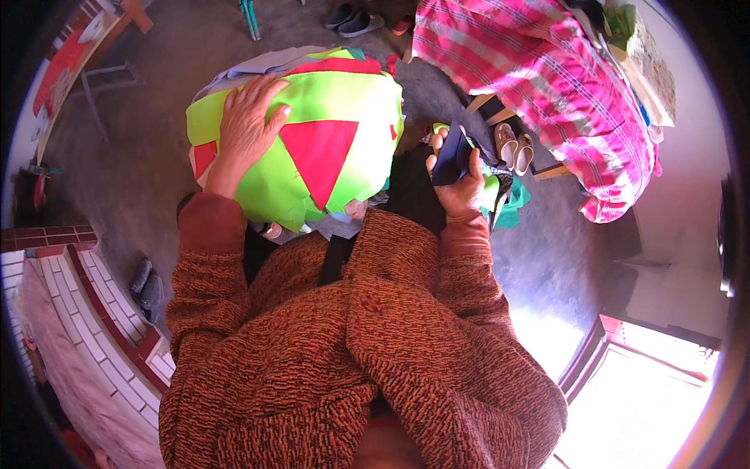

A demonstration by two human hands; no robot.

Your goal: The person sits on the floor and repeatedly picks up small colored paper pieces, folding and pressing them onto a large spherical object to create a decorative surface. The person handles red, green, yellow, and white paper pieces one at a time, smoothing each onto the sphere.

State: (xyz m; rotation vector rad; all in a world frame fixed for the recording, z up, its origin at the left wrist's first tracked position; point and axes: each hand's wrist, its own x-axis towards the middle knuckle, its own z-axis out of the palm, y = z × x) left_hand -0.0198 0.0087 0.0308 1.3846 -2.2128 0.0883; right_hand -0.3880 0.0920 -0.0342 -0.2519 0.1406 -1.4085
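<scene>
A heap of bright yellow-green cloth (pixel 361 102) with red triangular pieces (pixel 322 156) lies before me at the upper middle. My left hand (pixel 251 125) rests flat on its left part, fingers stretched out. To the right of the heap, my right hand (pixel 459 176) holds a dark navy piece of cloth (pixel 451 155) between thumb and fingers. Grey fabric (pixel 269 64) shows along the heap's far edge. Below and beside my right hand lie more scraps, among them a green one (pixel 512 205).
A bed or bench with a pink checked cover (pixel 523 62) stands at the far right. Beige shoes (pixel 513 148) sit by its legs; dark slippers (pixel 354 19) lie at the far side. Grey shoes (pixel 144 285) and a white-tiled brick ledge (pixel 94 313) are on my left.
</scene>
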